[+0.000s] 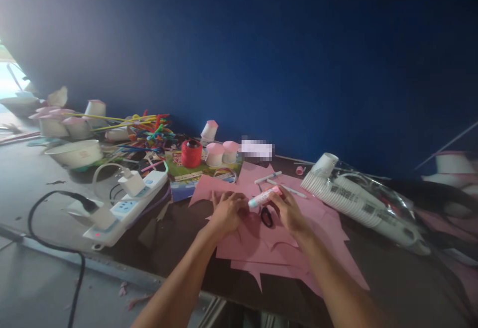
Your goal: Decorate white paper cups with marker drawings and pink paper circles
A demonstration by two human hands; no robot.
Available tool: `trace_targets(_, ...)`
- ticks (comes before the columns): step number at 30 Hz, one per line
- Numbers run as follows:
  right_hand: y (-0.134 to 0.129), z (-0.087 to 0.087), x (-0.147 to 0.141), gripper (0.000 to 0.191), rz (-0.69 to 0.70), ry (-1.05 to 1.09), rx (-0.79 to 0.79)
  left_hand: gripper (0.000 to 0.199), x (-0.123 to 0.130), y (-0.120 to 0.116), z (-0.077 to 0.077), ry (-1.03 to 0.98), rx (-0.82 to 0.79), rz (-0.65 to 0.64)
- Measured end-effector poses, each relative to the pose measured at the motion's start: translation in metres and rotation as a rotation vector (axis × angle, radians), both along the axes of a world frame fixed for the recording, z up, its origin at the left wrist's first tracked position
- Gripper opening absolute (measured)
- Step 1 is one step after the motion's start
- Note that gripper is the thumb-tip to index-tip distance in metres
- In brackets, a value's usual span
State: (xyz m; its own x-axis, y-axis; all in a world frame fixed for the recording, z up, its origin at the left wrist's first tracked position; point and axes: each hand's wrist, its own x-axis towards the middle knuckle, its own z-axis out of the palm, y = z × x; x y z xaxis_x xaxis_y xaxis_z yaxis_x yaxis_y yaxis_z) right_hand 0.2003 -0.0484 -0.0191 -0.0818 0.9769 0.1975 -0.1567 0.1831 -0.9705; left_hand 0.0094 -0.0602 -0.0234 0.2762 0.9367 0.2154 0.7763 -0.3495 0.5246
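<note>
Behind, a blue wall lines the counter's far edge; the right hand grips a tube, the left hand lies on pink paper, grip unclear.

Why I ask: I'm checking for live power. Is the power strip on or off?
On, it seems: a small red light glows at the near end of the power strip.

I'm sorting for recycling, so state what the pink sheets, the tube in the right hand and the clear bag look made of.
Pink sheets: matte paper or thin card; crisply cut edges, no shine.
Tube: probably smooth, rigid plastic, from its straight sides; blur leaves this open.
Clear bag: likely glossy plastic film; highlights streak it and cups show through.
</note>
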Motion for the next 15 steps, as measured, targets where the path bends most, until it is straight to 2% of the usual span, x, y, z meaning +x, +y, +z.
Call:
trace_targets(4, 0.0011, -0.0005, 0.0012, 0.023, -0.044, 0.021, -0.006, 0.022, 0.0002, -0.0014, 0.0004, -0.002, 0.009, -0.01)
trace_targets(8, 0.0008, 0.0007, 0.0009, 0.023, -0.07, -0.025, 0.004, 0.025, 0.0007, -0.002, 0.0001, -0.08, 0.022, 0.039)
trace_targets(15, -0.0071, 0.0057, -0.0049, 0.024, -0.076, -0.358, 0.122, 0.038, -0.0005, 0.0008, -0.005, -0.101, -0.016, 0.079)
